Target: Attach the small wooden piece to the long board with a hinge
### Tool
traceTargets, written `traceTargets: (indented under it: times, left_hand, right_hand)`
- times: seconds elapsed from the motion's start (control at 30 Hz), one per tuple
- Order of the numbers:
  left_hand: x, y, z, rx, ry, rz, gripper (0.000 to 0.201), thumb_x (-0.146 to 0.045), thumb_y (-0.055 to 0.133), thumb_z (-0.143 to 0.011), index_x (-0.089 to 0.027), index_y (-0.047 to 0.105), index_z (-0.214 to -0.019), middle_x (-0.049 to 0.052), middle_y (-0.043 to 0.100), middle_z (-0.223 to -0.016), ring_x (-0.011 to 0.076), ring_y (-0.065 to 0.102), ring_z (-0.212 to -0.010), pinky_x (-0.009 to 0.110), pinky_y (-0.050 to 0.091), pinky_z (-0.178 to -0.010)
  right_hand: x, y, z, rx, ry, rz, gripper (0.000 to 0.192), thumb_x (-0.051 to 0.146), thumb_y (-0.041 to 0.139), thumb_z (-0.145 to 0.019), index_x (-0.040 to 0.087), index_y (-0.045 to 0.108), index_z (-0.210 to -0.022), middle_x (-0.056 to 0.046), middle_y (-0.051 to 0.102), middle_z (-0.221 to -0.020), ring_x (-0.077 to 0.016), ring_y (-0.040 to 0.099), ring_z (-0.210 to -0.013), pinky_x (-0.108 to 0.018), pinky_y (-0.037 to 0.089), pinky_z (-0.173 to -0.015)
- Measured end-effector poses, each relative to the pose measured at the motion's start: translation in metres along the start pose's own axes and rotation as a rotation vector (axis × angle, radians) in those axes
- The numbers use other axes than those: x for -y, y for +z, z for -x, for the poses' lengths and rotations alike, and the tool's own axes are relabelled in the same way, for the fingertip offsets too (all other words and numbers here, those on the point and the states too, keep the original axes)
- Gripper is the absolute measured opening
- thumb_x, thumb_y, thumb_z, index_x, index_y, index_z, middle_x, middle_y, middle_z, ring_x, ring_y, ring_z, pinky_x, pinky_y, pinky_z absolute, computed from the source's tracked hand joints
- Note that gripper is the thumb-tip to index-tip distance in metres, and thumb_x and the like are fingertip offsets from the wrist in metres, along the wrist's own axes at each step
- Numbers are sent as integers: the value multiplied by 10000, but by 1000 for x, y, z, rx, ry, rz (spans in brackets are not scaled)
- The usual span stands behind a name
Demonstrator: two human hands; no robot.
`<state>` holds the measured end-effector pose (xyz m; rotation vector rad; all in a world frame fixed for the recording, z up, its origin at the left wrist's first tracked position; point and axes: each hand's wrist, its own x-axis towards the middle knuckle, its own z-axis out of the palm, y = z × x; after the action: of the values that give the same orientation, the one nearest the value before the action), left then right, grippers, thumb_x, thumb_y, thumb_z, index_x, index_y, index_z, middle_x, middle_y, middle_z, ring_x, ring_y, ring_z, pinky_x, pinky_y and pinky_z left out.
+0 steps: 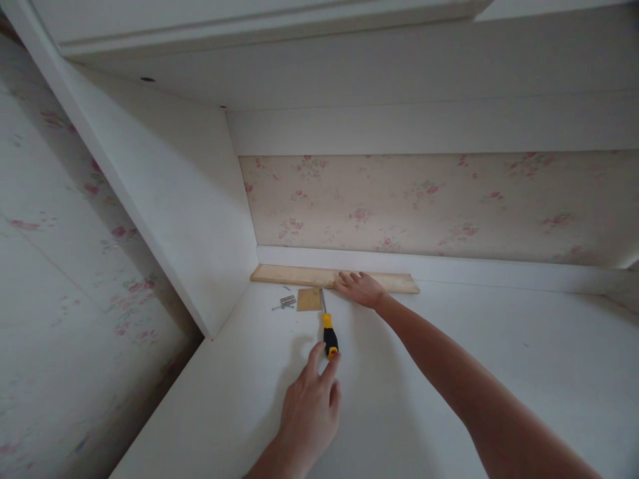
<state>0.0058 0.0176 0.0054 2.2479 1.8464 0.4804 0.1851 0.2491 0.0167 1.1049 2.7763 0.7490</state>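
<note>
Soft, even, fairly dim daylight, no harsh glare; brightest patch glowing at the far right edge. Faint diffuse shadow under the left hand (pixel 309 406) on the white shelf board (pixel 474 352). Slightly hazy and low in contrast throughout. Strong wide-angle stretching at the left edge and corners, straight panel edges splayed outward

In front of me is a white shelf board (pixel 449 372). On it lie a wooden strip (pixel 299 275) along the back edge, a small brown square (pixel 309 299), some screws (pixel 285 303) and a yellow-and-black screwdriver (pixel 328 330).
</note>
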Motion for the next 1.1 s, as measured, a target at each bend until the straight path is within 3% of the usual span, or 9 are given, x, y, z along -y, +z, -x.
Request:
traceTargets:
  times: [0.27, 0.43, 0.73, 0.97, 1.1]
  left_hand:
    - [2, -1, -2, 43, 61, -13, 509, -221, 359, -872, -287, 375, -1376, -33, 321, -1474, 194, 544, -1088, 341, 486, -893]
    - [1, -2, -1, 32, 58, -27, 446, -232, 371, -870, -297, 464, -1301, -42, 325, -1470, 200, 550, -1086, 348, 496, -880]
    - [-1, -1, -2, -28, 33, -28, 416, -214, 385, -864, -293, 493, -1258, -5, 377, -1436, 193, 561, -1073, 318, 507, -858]
    - [-3, 6, -3, -69, -35, -76, 465, -218, 398, -864, -333, 436, -1313, 59, 332, -1442, 205, 614, -977, 352, 532, -778]
    - [1, 9, -6, -68, -52, -50, 433, -231, 399, -875, -325, 455, -1294, 79, 337, -1438, 224, 597, -1027, 352, 517, -801]
  right_hand:
    - [-16, -19, -10, 38, -82, 57, 457, 143, 282, -917, 327, 410, -1316, -125, 297, -1459, -224, 562, -1009, -322, 467, -676]
    - [-18, -31, -15, 83, -65, 24, 393, 172, 255, -926, 189, 551, -1183, -126, 385, -1394, -203, 574, -954, -328, 469, -693]
    - [0, -30, -20, 127, 51, 3, 291, 151, 335, -891, 145, 608, -991, -164, 528, -1162, -207, 590, -895, -325, 462, -675]
    - [6, -30, -20, 77, 153, -10, 365, 128, 266, -918, 181, 432, -1239, -156, 558, -1105, -215, 598, -933, -352, 467, -739]
    - [8, -31, -23, 70, 217, -21, 433, 109, 270, -906, 149, 331, -1332, -171, 582, -1075, -223, 606, -915, -346, 480, -713]
